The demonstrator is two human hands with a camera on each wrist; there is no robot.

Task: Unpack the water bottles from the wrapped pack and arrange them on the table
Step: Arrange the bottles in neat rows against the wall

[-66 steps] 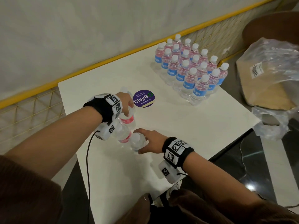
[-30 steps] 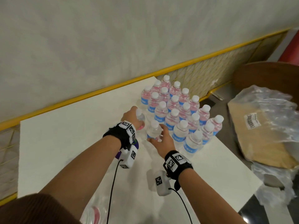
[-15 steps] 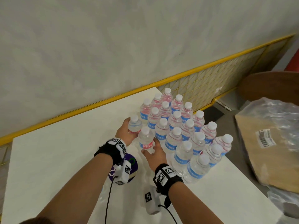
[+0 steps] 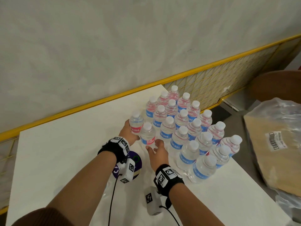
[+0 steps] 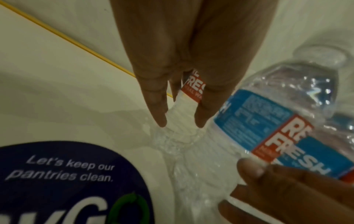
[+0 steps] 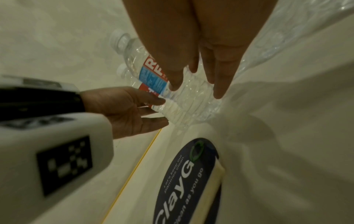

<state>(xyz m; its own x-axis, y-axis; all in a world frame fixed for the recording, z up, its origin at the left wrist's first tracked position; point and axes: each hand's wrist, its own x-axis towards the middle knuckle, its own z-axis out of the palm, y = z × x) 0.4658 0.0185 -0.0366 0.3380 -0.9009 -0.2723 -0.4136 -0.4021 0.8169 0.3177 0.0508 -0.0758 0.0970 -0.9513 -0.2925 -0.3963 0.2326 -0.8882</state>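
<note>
Two bottles are being added at the near-left corner of the bottle group (image 4: pixel 187 128) on the table (image 4: pixel 65 152). Far bottle (image 4: pixel 136 123) is gripped by the left hand (image 4: pixel 128 136), fingers curled round its base. Near bottle (image 4: pixel 147 136) stands upright w/ right hand (image 4: pixel 158 152) just behind it, fingers loosely spread, tips at its lower body. Step judged: placement, approx. complete. Next move calls for release w/o tipping neighbours. Purple sticker (image 4: pixel 136 162) noted beside the wrists.
</note>
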